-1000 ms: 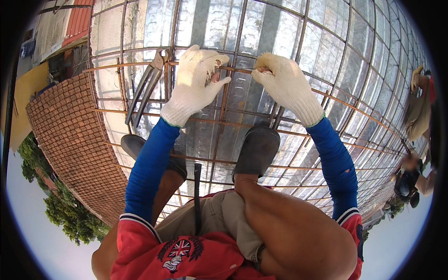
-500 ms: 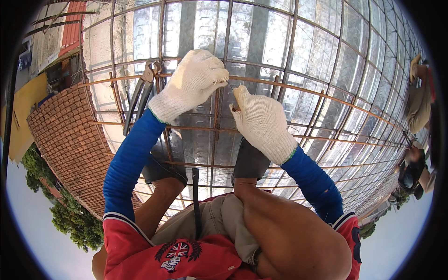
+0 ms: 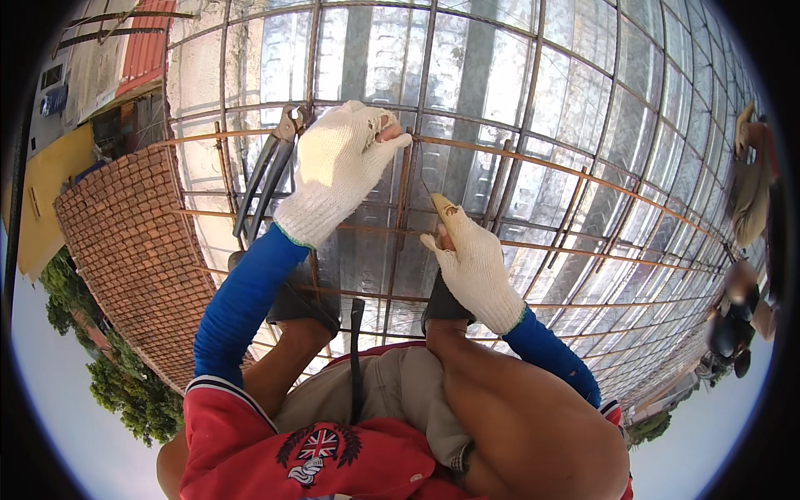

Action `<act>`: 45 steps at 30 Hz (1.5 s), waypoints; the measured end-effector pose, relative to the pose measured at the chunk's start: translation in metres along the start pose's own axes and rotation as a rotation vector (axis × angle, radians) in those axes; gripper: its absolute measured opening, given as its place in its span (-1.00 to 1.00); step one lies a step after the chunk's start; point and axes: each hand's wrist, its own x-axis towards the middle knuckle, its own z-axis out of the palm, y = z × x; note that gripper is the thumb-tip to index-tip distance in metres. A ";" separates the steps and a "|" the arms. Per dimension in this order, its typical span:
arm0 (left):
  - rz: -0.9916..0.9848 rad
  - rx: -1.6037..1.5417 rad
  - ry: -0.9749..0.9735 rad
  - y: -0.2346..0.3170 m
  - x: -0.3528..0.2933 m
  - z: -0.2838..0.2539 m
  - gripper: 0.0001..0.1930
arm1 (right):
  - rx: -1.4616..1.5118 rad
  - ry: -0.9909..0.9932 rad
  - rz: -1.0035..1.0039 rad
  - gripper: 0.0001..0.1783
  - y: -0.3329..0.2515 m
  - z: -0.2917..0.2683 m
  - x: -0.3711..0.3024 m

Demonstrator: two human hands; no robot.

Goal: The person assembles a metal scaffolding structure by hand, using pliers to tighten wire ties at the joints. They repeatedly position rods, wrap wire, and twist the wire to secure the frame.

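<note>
I'm looking at a floor of silvery ribbed metal sheets [image 3: 483, 67] that fills most of the upper and middle frame, with a wide grid of rusty steel bars [image 3: 467, 145] laid over it. A pale concrete strip [image 3: 196, 79] edges it at the upper left. Beyond that, left of centre, slopes a red-brown tiled roof [image 3: 133, 258], with a red corrugated panel [image 3: 148, 46] above, green trees [image 3: 129, 392] below, and open sky at both lower corners.

By the right edge I make out another person's khaki trousers [image 3: 750, 196], and under them a blurred figure in dark clothing [image 3: 733, 329].

Above centre, the white-gloved left hand [image 3: 343, 162] is curled, thumb and forefinger nearly together beside a bar crossing; I can't tell whether it has hold of anything. The white-gloved right hand [image 3: 475, 262], at mid-frame, has its forefinger and thumb apart, the other fingers bent. A thin dark wire [image 3: 426, 185] shows at the forefinger's tip; whether it is gripped, I can't say.

Dark-handled steel pincers [image 3: 265, 171] lie on the grid just left of the left hand. Short bar ends crowd the space right of the right hand.
</note>
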 end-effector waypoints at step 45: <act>-0.079 -0.600 0.266 0.079 -0.139 0.105 -0.75 | 0.558 -0.109 -0.062 -0.54 -0.158 -0.154 0.040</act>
